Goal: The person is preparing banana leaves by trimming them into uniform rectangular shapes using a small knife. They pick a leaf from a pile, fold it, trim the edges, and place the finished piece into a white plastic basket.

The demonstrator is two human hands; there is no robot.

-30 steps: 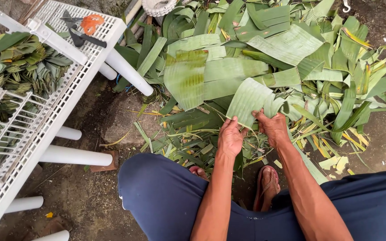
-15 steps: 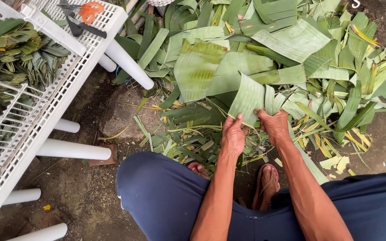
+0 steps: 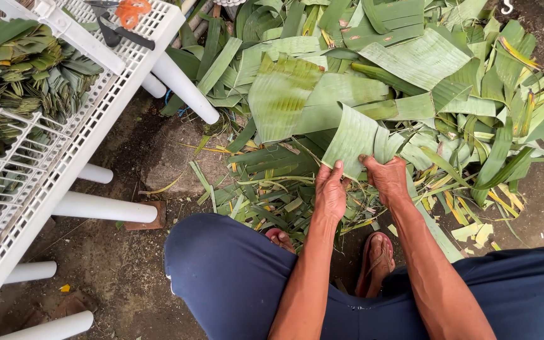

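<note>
At centre frame, the left hand and right hand are pinching the lower edge of a banana leaf piece, fingers closed on it, best gripped close together for a clean tear along the grain.

Bare forearms, dark navy trousers, reddish-brown sandals.

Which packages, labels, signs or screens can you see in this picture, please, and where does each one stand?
None: no package, label, sign or screen shows in the head view.
What is there: a heap of green leaves on the ground.
A white plastic rack at the left, with folded leaf pieces in it.
Scissors with an orange handle on top of the rack.
</note>
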